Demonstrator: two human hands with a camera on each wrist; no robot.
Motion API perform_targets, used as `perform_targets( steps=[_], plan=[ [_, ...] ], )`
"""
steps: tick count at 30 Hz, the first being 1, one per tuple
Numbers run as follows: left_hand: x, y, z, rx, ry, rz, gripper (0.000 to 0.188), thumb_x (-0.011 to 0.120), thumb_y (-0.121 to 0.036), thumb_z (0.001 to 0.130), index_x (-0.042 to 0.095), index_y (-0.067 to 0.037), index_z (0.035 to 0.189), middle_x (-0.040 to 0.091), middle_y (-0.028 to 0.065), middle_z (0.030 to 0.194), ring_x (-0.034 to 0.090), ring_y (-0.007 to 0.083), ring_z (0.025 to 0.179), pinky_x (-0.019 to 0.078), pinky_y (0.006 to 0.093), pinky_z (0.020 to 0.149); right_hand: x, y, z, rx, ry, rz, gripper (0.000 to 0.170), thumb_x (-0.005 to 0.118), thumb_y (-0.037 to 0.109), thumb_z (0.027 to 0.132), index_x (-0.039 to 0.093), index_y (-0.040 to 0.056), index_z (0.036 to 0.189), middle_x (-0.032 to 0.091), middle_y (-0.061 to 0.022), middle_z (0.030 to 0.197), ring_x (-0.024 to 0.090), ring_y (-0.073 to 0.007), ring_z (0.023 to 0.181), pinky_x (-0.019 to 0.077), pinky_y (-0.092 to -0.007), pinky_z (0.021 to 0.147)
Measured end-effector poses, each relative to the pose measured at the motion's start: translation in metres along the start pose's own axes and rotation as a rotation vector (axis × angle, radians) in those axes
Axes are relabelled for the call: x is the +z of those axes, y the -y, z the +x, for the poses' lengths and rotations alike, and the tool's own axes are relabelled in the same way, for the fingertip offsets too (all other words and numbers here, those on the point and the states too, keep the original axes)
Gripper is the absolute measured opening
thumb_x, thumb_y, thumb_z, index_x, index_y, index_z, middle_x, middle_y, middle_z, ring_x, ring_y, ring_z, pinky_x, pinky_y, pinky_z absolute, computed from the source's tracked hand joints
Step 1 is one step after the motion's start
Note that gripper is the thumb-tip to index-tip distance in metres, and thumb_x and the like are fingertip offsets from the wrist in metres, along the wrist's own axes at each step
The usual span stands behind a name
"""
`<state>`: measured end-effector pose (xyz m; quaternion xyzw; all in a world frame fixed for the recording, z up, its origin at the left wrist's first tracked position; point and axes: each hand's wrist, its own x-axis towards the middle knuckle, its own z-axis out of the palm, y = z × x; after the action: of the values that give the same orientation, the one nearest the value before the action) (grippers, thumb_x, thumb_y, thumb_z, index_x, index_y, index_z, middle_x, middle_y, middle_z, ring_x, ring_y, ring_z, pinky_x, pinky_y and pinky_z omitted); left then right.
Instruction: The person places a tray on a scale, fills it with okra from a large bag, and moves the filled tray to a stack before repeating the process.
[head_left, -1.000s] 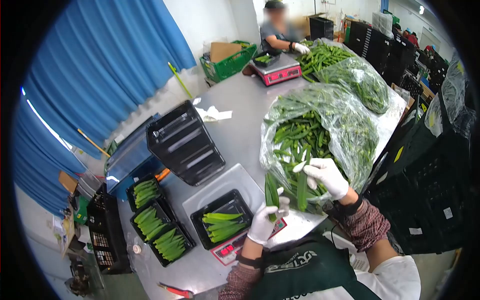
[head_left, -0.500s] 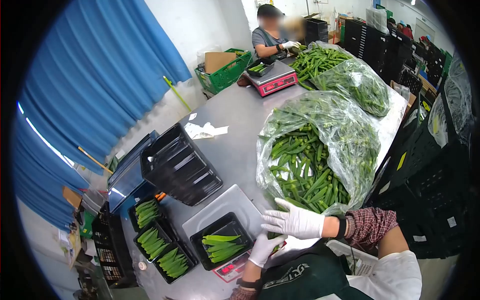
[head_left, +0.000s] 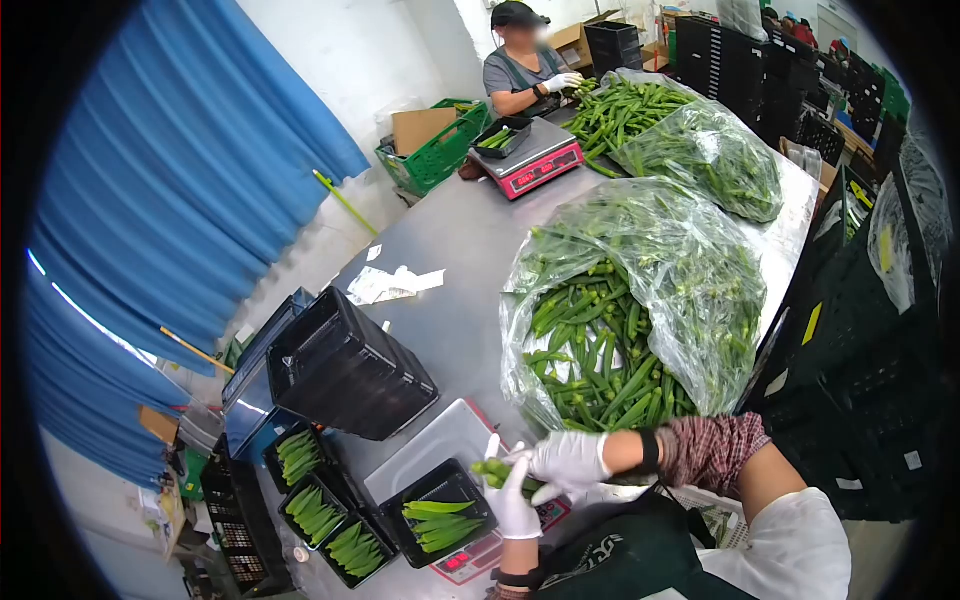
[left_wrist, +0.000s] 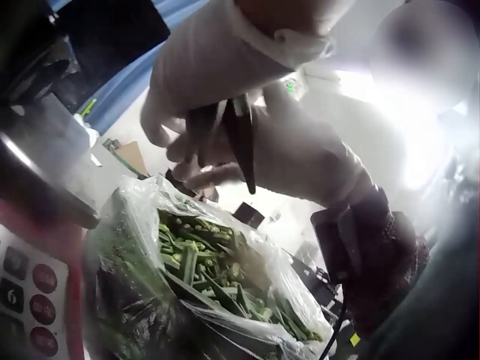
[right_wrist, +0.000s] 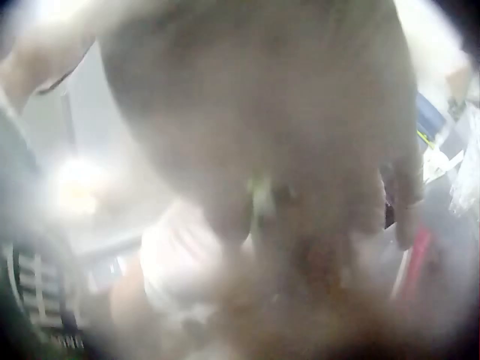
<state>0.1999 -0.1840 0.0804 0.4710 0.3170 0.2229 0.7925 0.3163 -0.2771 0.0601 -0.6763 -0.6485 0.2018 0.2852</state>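
Observation:
My gloved left hand [head_left: 515, 507] grips several okra pods [head_left: 490, 468] beside the scale's tray. Reaching across from the right, my gloved right hand [head_left: 568, 460] meets it, its fingers curled at the same pods. In the left wrist view, dark okra pods [left_wrist: 241, 142] stick out between the two gloves. A black tray [head_left: 470, 482] on the scale [head_left: 425, 437] contains a row of okra. Just beyond my hands, a clear plastic bag [head_left: 690, 255] lies open, full of loose okra [head_left: 625, 385]. The right wrist view is mostly blurred by the glove.
Filled okra trays [head_left: 312, 517] stand left of the scale. Behind them is a stack of empty black trays [head_left: 355, 370], with paper scraps [head_left: 385, 285] farther back. Across the table a person [head_left: 530, 70] handles okra by a second scale [head_left: 540, 172]. Dark crates [head_left: 850, 340] border the right side.
Both hands, first apart with okra in each, have come together. My right hand has left the bag's mouth and moved left to the pods at my left hand. The view has shifted a little.

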Motion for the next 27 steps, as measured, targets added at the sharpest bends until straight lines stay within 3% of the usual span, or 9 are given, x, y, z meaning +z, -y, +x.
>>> perform_targets(
  steps=[1,4,5,7,11,15,19,23,27],
  plan=[
    [-0.01,0.002,0.007,-0.059,0.0,-0.09,0.055,0.062,-0.005,0.084,0.042,-0.004,0.135,0.057,0.0085,0.101,0.057,0.0198,0.101,0.0466,0.037,0.091,-0.026,-0.015,0.004,-0.133,0.029,-0.012,0.021,0.057,0.025,0.087,0.061,0.0093,0.1,0.063,-0.0177,0.094,0.063,-0.0346,0.078,0.0514,-0.0426,0.069],
    [-0.028,-0.006,0.003,-0.204,-0.014,-0.312,0.054,0.059,-0.009,0.085,0.043,-0.007,0.135,0.053,0.0019,0.085,0.058,0.0179,0.092,0.0474,0.0361,0.091,-0.074,-0.097,0.026,0.257,-0.305,-0.367,0.022,0.057,0.028,0.083,0.069,0.0091,0.087,0.065,-0.0148,0.075,0.064,-0.0331,0.07,0.0515,-0.0425,0.065],
    [-0.032,-0.002,0.0,-0.194,-0.022,-0.307,0.054,0.059,-0.009,0.085,0.043,-0.007,0.135,0.053,0.0019,0.085,0.058,0.0179,0.092,0.0474,0.0361,0.091,-0.098,-0.101,0.03,0.601,-0.204,0.014,0.022,0.058,0.026,0.081,0.069,0.0094,0.089,0.066,-0.0147,0.076,0.065,-0.0327,0.071,0.0513,-0.0434,0.066],
    [-0.036,0.002,-0.002,-0.295,0.036,-0.412,0.053,0.058,-0.01,0.085,0.043,-0.007,0.136,0.053,0.0009,0.08,0.058,0.0177,0.091,0.0468,0.0358,0.091,-0.056,-0.193,0.045,0.478,-0.185,-0.443,0.028,0.061,0.012,0.078,0.067,0.0105,0.105,0.066,-0.0134,0.09,0.066,-0.0319,0.083,0.0522,-0.0431,0.071],
    [-0.032,0.001,-0.009,-0.303,0.077,-0.411,0.054,0.058,-0.011,0.085,0.042,-0.006,0.136,0.058,0.0031,0.082,0.059,0.0191,0.09,0.047,0.0361,0.091,-0.021,-0.197,0.063,0.184,-0.051,-0.546,0.023,0.053,0.012,0.084,0.061,0.0025,0.102,0.066,-0.0163,0.086,0.066,-0.0338,0.079,0.0524,-0.0427,0.066],
    [-0.029,-0.001,-0.01,-0.269,0.053,-0.399,0.055,0.059,-0.012,0.084,0.042,-0.006,0.135,0.06,0.0044,0.084,0.059,0.0207,0.09,0.0468,0.0371,0.091,-0.008,-0.214,0.076,0.217,-0.091,-0.337,0.03,0.052,0.01,0.082,0.054,0.0006,0.111,0.064,-0.0184,0.084,0.066,-0.0331,0.07,0.0516,-0.0426,0.061],
    [-0.026,0.002,-0.007,-0.29,0.124,-0.402,0.054,0.059,-0.012,0.084,0.042,-0.005,0.135,0.061,0.0045,0.086,0.059,0.021,0.092,0.0467,0.0373,0.091,-0.015,-0.217,0.081,-0.038,0.052,-0.789,0.042,0.063,0.015,0.073,0.057,0.0029,0.112,0.066,-0.0113,0.075,0.067,-0.0287,0.074,0.0511,-0.039,0.063],
    [-0.032,0.002,-0.007,-0.313,0.154,-0.457,0.056,0.056,-0.009,0.086,0.038,-0.003,0.138,0.062,0.0063,0.088,0.06,0.0224,0.095,0.0463,0.0386,0.093,-0.066,-0.162,0.057,0.232,0.269,-0.785,0.029,0.077,0.025,0.061,0.07,0.0096,0.084,0.069,-0.0092,0.082,0.067,-0.0274,0.08,0.0512,-0.0371,0.067],
    [-0.036,0.007,-0.005,-0.358,0.18,-0.5,0.058,0.053,-0.008,0.088,0.033,-0.002,0.141,0.063,0.0084,0.091,0.06,0.0246,0.1,0.0461,0.0399,0.095,-0.115,-0.136,-0.002,0.477,0.48,-0.631,0.045,0.075,0.04,0.064,0.072,0.0084,0.095,0.07,-0.0112,0.088,0.067,-0.031,0.085,0.0512,-0.0388,0.072]
  ],
)
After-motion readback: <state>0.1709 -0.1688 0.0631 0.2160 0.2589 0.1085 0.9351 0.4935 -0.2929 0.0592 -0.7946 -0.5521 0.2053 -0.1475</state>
